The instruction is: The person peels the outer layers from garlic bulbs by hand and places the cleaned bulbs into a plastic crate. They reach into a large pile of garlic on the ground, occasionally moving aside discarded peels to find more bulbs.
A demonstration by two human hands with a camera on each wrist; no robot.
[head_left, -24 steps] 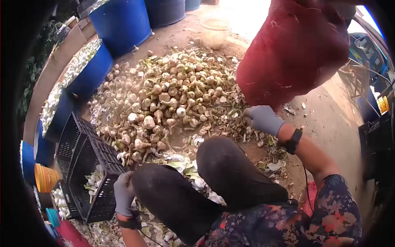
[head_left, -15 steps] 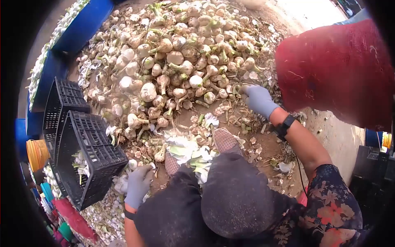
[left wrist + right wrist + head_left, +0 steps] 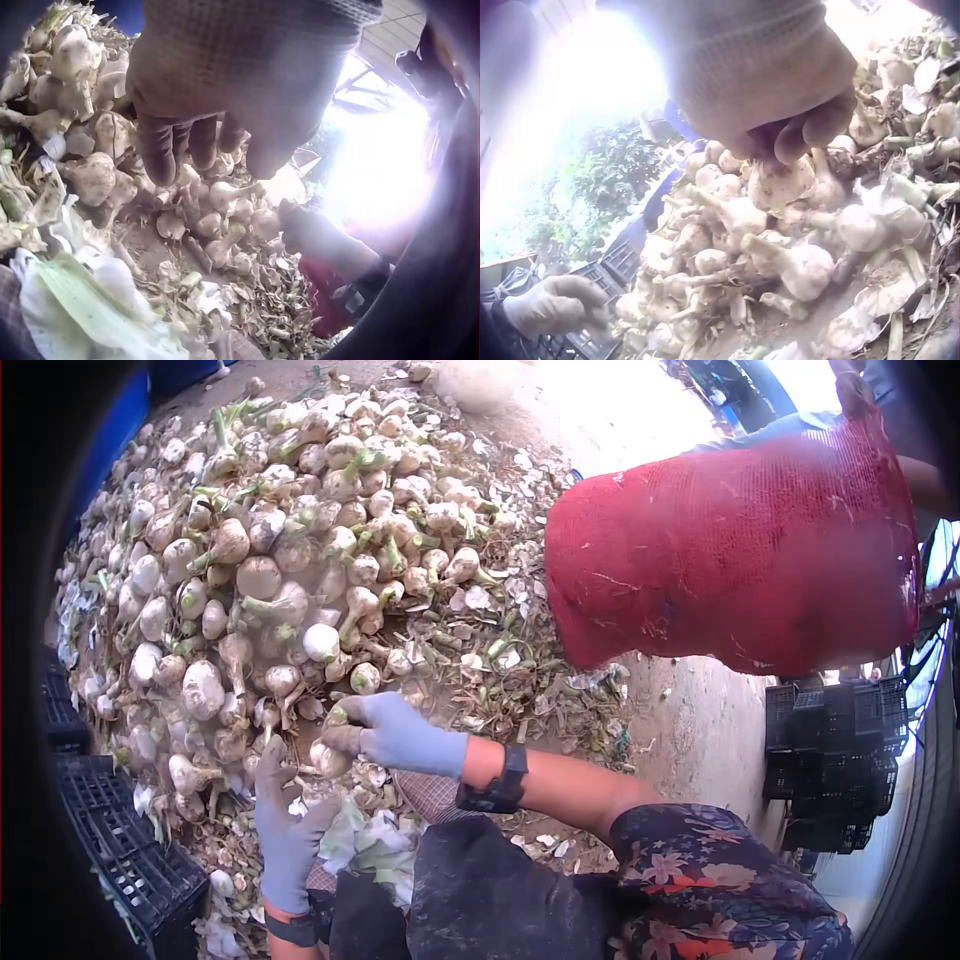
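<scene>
Right hand [image 3: 412,737] in grey fabric glove grips soil-marked white garlic bulb [image 3: 330,759] at near edge of pale garlic heap [image 3: 259,576] on dusty ground [image 3: 692,720]; fingertip hold likely steadies bulb. Left hand [image 3: 284,845], likewise gloved, appears empty, fingers parted, slightly bent, presumably for easy reach.

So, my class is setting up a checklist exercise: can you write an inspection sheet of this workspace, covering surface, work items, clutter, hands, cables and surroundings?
Surface: bare ground, littered in places.
Work items: loose heap of garlic bulbs, many with stems on.
Clutter: dry scraps beside the heap; large pale leaves near the knees.
Hands: both gloved; right hand pinches a bulb; left hand empty, fingers loosely extended near the heap.
Cables: nothing seen.
Surroundings: red mesh sack right of the heap; black crates at both sides.
</scene>
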